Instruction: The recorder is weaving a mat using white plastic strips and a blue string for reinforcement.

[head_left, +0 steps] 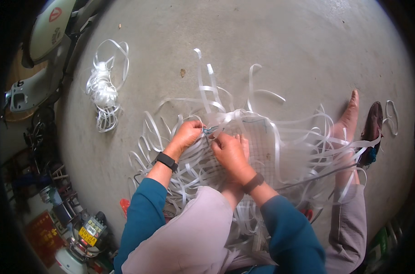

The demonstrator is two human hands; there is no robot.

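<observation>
A woven panel (pixel 258 148) of pale plastic strips lies on the floor before me, long loose white strips (pixel 196 171) fanning out from its edges. My left hand (pixel 187 134) is at the panel's far left edge, thumb and fingers pinched on a thin blue strand (pixel 208 130). Close beside it my right hand (pixel 229 153) is closed, its fingertips curled down near the same strand and a white strip. What those fingertips hold is too small to make out. My bare foot (pixel 245 145) shows just behind the right hand, against the panel.
A tangled bundle of white strips (pixel 102 89) lies on the concrete floor at the far left. My other bare foot (pixel 350 112) is stretched out at the right, next to a dark shoe (pixel 373 123). Scooters (pixel 45 55) and clutter line the left side.
</observation>
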